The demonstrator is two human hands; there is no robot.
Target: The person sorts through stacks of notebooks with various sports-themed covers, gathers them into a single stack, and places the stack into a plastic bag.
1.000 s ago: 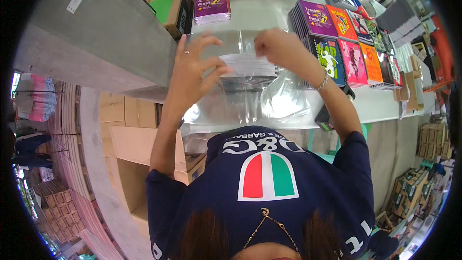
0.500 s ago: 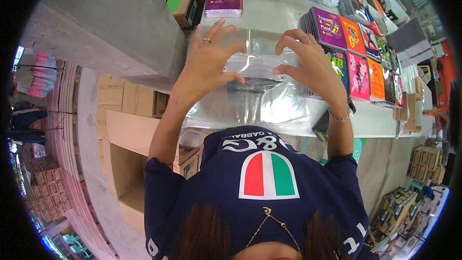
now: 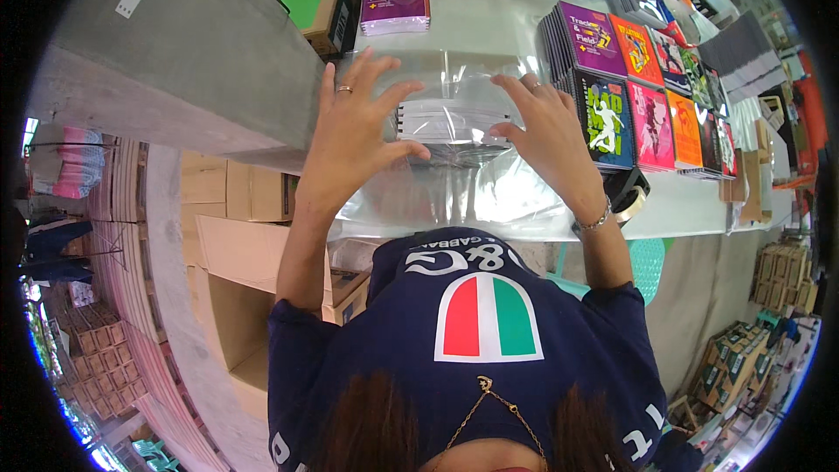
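Between my hands a short stack of spiral notebooks [image 3: 456, 124] sits edge-on, its white page edges showing and black coils at the left end. Clear plastic film [image 3: 454, 201], glossy and wrinkled, spreads over the table around it and seems to cover the stack. My left hand [image 3: 354, 135] is beside the coil end, palm toward the stack, fingers spread. On the opposite side my right hand [image 3: 551, 135] is held with fingers apart and curved, thumb near the right end of the stack. Neither hand grips anything; whether the right fingertips touch the film, I cannot tell.
Piles of colourful spiral notebooks [image 3: 603, 122] stand at the right. A purple notebook pile [image 3: 395, 0] is at the back, near cartons [image 3: 319, 9]. A grey concrete pillar [image 3: 201, 61] borders the left. A tape dispenser [image 3: 627, 192] lies by my right wrist; an open carton [image 3: 232, 306] is below left.
My left hand has shifted left, away from the stack, with its fingers spread wider. The stack's coil end now shows. The whole view has shifted slightly.
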